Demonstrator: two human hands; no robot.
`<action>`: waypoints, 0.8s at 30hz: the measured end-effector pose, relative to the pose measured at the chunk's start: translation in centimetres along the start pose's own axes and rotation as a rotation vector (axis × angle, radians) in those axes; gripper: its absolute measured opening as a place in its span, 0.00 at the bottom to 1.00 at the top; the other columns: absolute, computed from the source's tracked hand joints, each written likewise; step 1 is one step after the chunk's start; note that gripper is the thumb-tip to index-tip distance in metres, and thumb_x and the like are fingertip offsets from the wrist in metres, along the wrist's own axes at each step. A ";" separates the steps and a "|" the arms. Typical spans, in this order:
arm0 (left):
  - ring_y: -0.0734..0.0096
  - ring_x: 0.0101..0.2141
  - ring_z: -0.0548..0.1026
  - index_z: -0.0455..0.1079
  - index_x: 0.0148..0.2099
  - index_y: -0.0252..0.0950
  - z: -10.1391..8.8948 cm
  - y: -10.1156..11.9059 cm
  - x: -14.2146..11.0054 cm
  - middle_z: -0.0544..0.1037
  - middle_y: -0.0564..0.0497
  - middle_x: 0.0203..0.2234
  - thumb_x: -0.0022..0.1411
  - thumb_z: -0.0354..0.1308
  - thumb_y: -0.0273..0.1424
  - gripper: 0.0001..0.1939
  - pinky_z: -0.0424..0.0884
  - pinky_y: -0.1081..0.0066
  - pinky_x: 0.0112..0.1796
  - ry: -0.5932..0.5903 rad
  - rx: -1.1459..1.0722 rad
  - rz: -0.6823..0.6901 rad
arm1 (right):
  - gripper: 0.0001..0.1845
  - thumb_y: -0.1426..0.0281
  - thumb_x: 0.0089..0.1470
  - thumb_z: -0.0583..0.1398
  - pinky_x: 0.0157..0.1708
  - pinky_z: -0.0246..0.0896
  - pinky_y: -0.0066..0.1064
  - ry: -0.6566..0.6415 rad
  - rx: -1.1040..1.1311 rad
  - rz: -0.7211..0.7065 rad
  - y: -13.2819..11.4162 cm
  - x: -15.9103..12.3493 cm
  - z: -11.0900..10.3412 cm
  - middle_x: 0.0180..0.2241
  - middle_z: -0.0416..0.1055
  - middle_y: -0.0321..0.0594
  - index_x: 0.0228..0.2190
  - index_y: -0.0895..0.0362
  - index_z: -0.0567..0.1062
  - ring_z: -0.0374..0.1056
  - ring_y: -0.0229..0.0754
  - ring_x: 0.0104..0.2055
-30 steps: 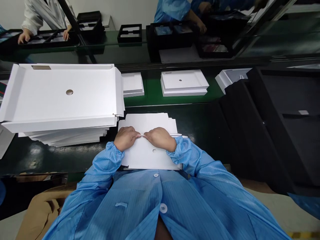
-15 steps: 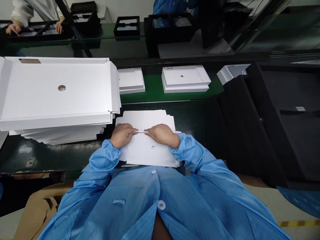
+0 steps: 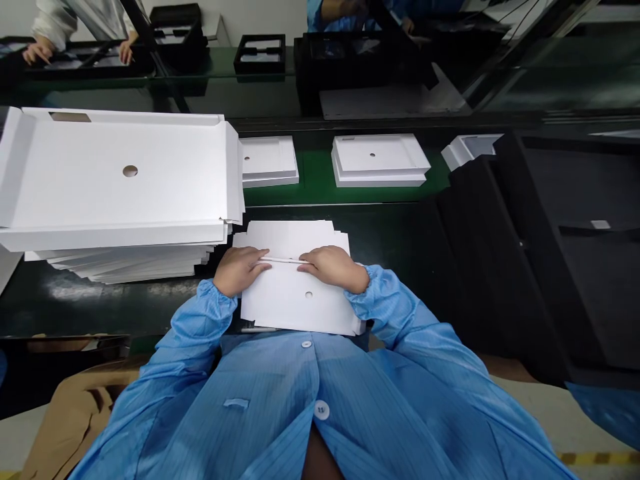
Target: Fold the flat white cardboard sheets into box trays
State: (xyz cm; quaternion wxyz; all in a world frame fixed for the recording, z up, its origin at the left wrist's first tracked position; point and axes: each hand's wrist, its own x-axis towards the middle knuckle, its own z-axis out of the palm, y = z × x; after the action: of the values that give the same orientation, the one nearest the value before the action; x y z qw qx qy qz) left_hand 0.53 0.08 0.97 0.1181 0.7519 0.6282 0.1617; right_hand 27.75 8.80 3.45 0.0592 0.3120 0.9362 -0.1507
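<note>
Fingers of the left hand and those of the right hand are parted around a thin raised white strip, thumbs on the near side. Firm grip on it can't be confirmed for either hand.

Change: gap between hands has widened, and thumbs and forefingers look less tightly pinched. Means more of the strip is exposed mid-span, with contact moved outward. Strip's right end is hidden by the right hand.

Landmark = notched white cardboard blank: laid flat on the dark table, close in front of the blue smock. Strip runs crosswise over it. Round hole is seen on the near side of the strip. Edges of another sheet show under the blank; count can't be read.

Left of the blank: large white cardboard tray, set on a stack of white sheets. Beyond the blank: small white trays. Right of it: leaning black trays. Far beyond: co-worker's hand at a black box.
</note>
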 end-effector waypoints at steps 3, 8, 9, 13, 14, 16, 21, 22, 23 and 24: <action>0.57 0.43 0.78 0.67 0.67 0.37 -0.1 -0.9 -1.7 0.81 0.43 0.46 0.63 0.58 0.52 0.37 0.72 0.62 0.46 -0.010 -0.160 -0.188 | 0.23 0.56 0.71 0.49 0.42 0.59 0.32 0.048 0.021 0.035 1.5 -0.6 0.1 0.46 0.80 0.42 0.50 0.52 0.79 0.75 0.47 0.48; 0.58 0.42 0.80 0.62 0.69 0.35 0.8 -0.2 -4.5 0.82 0.45 0.44 0.62 0.58 0.53 0.40 0.76 0.64 0.43 -0.175 -0.597 -0.317 | 0.25 0.58 0.72 0.46 0.40 0.57 0.31 0.119 0.034 0.113 2.4 -1.4 -0.2 0.45 0.81 0.40 0.47 0.52 0.81 0.74 0.45 0.48; 0.57 0.43 0.80 0.66 0.66 0.35 0.9 0.1 -4.7 0.82 0.44 0.44 0.62 0.59 0.52 0.37 0.76 0.64 0.43 -0.167 -0.621 -0.332 | 0.25 0.58 0.72 0.46 0.39 0.57 0.31 0.123 0.028 0.136 2.3 -1.5 -0.4 0.46 0.81 0.40 0.46 0.52 0.81 0.74 0.45 0.47; 0.58 0.40 0.80 0.74 0.55 0.34 0.6 0.5 -4.4 0.83 0.45 0.42 0.61 0.60 0.49 0.28 0.76 0.64 0.41 -0.038 -0.591 -0.414 | 0.28 0.56 0.72 0.44 0.39 0.58 0.31 0.123 0.020 0.181 2.7 -1.9 -1.2 0.46 0.80 0.42 0.46 0.52 0.81 0.74 0.46 0.47; 0.58 0.39 0.80 0.75 0.53 0.34 0.4 0.3 -4.2 0.83 0.45 0.40 0.60 0.60 0.49 0.27 0.76 0.64 0.40 -0.003 -0.586 -0.433 | 0.27 0.55 0.72 0.45 0.40 0.59 0.31 0.114 0.029 0.159 3.2 -2.1 -1.4 0.47 0.80 0.42 0.47 0.52 0.80 0.74 0.46 0.47; 0.60 0.38 0.80 0.75 0.51 0.35 -0.3 -0.3 -3.9 0.83 0.46 0.39 0.59 0.60 0.48 0.26 0.75 0.65 0.38 0.057 -0.585 -0.466 | 0.24 0.54 0.69 0.51 0.42 0.60 0.31 0.066 0.057 0.105 4.6 -2.9 -1.4 0.49 0.80 0.42 0.53 0.52 0.78 0.74 0.46 0.49; 0.62 0.34 0.80 0.75 0.46 0.34 -1.1 -1.5 -4.4 0.83 0.45 0.35 0.53 0.64 0.51 0.27 0.74 0.68 0.33 0.115 -0.642 -0.518 | 0.19 0.59 0.66 0.57 0.45 0.62 0.29 -0.050 0.169 0.046 7.7 -5.2 0.1 0.50 0.80 0.42 0.53 0.52 0.79 0.75 0.46 0.50; 0.62 0.33 0.79 0.75 0.45 0.34 -1.0 -1.6 -4.6 0.83 0.46 0.35 0.52 0.65 0.52 0.28 0.73 0.69 0.32 0.107 -0.660 -0.530 | 0.19 0.60 0.67 0.56 0.46 0.62 0.29 -0.039 0.187 0.050 7.8 -5.5 0.5 0.50 0.79 0.41 0.52 0.52 0.79 0.75 0.46 0.50; 0.63 0.33 0.79 0.74 0.45 0.34 -0.9 -1.7 -4.7 0.83 0.46 0.34 0.51 0.65 0.52 0.28 0.73 0.69 0.32 0.098 -0.679 -0.541 | 0.19 0.61 0.68 0.55 0.47 0.63 0.29 -0.021 0.192 0.069 7.8 -5.8 0.9 0.51 0.79 0.42 0.52 0.53 0.80 0.74 0.46 0.51; 0.63 0.32 0.79 0.74 0.45 0.34 -0.8 -1.7 -4.9 0.83 0.46 0.34 0.50 0.66 0.52 0.29 0.72 0.70 0.31 0.092 -0.697 -0.554 | 0.19 0.61 0.69 0.54 0.48 0.63 0.29 -0.004 0.183 0.096 7.7 -5.9 1.2 0.51 0.79 0.42 0.52 0.53 0.79 0.74 0.46 0.52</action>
State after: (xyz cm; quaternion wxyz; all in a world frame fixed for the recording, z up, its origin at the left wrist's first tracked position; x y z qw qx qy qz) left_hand -2.12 -4.42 0.58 0.3755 0.4625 0.7183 0.3592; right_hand 37.14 10.92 1.66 0.0395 0.3603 0.9023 -0.2333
